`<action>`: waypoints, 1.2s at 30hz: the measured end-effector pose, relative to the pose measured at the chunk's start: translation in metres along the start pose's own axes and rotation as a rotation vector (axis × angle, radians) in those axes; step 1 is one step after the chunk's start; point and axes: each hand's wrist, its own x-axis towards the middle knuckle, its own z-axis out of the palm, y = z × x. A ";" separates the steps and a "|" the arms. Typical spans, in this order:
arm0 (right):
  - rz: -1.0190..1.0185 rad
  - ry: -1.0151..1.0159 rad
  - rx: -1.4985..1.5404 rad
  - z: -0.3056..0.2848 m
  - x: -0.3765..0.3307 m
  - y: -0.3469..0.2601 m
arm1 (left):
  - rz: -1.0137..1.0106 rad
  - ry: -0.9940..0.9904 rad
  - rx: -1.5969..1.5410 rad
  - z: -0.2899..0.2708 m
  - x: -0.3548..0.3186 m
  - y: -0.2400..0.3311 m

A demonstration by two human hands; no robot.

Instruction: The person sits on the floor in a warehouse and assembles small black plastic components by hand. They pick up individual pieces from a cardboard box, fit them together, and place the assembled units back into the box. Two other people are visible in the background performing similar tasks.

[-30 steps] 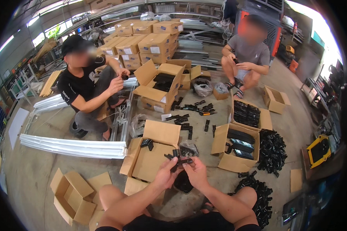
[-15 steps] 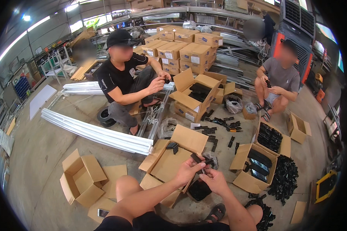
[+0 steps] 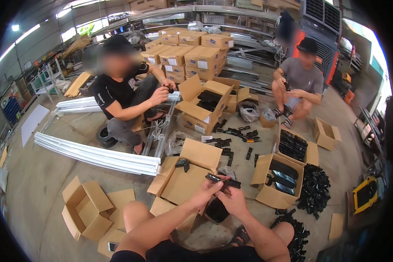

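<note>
Both my hands meet over the floor in front of me, fingers closed around a small black clamp-like part [image 3: 232, 183]. My left hand [image 3: 203, 194] grips its left end with the thumb on top. My right hand [image 3: 231, 201] pinches it from below and the right; the fingertips partly hide the part. Left of it stands an open cardboard box [image 3: 201, 153] holding a short row of black pieces [image 3: 183, 164]. Under my hands sits a small container of black bits [image 3: 217, 211], partly covered by my wrists.
Right of me are an open carton of black parts [image 3: 266, 195] and a heap of loose black parts [image 3: 315, 188]. An opened box [image 3: 81, 205] and a phone [image 3: 113, 247] lie left. Long white metal profiles [image 3: 96, 156] cross the floor. Two people [image 3: 122, 94] [image 3: 304, 76] crouch opposite, handling black pieces.
The black part has turned and now lies more level between my fingers. My hands have drawn closer together around it. The whole view has shifted, so the surroundings appear further left.
</note>
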 end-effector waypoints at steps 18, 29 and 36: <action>-0.054 0.213 -0.485 -0.046 0.005 -0.021 | -0.040 0.172 0.111 0.004 0.004 0.021; -0.047 0.029 -0.224 -0.042 0.009 -0.033 | -0.028 0.042 0.349 -0.002 -0.001 0.035; -0.251 -0.128 -0.539 -0.056 0.018 -0.053 | 0.058 0.031 0.463 -0.003 -0.004 0.020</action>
